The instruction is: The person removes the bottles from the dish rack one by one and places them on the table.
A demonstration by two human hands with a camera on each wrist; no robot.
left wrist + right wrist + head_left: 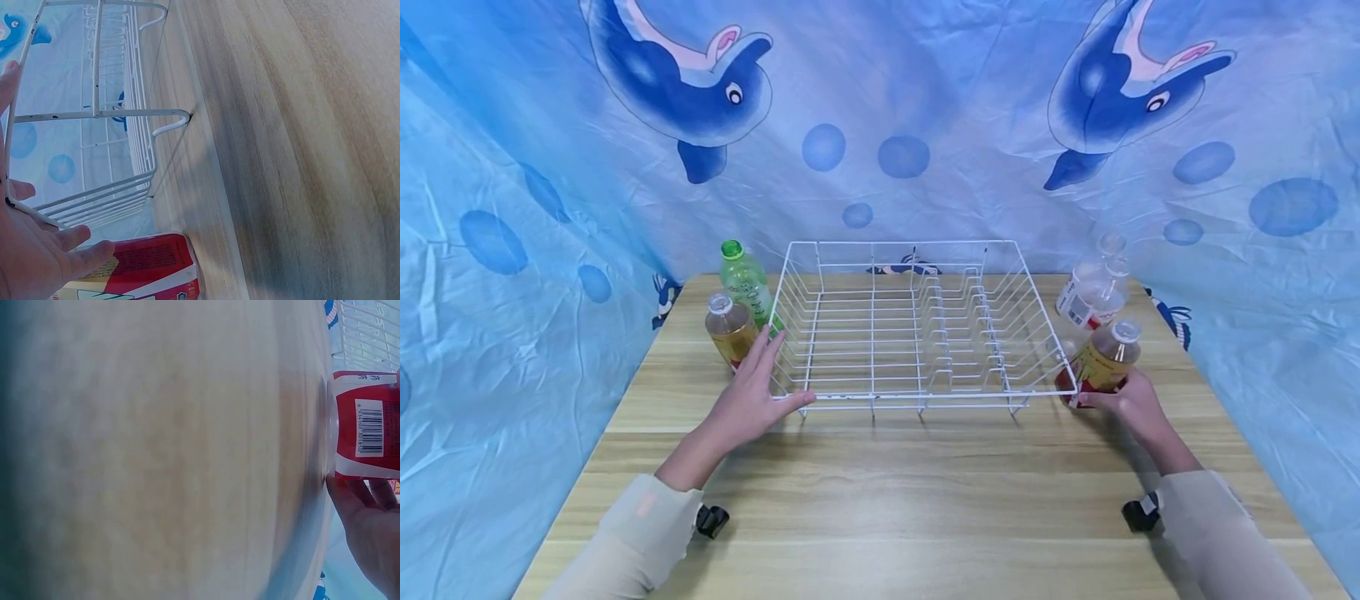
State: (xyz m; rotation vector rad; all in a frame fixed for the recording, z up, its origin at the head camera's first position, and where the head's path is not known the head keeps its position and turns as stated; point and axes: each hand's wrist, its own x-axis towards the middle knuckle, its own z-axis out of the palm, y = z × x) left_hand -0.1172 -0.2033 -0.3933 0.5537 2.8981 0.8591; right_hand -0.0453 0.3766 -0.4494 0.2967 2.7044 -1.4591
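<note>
A white wire dish rack (872,333) stands on the wooden table. My left hand (752,408) rests with spread fingers at the rack's front left corner, thumb over the front rail. Beyond its fingertips stands a bottle with a yellow and red label (733,337); in the left wrist view the fingers overlap that label (150,269). On the right, my right hand (1138,408) grips a similar labelled bottle (1101,362) low down, thumb in front, close to the rack's front right corner. The right wrist view shows its red label and barcode (369,428).
Behind the left bottle stands a green bottle (745,279). Clear bottles (1101,292) stand at the back right, behind the held bottle. Upright wire dividers (973,333) fill the rack's right part. A blue dolphin-print sheet (880,108) hangs around the table's back and sides.
</note>
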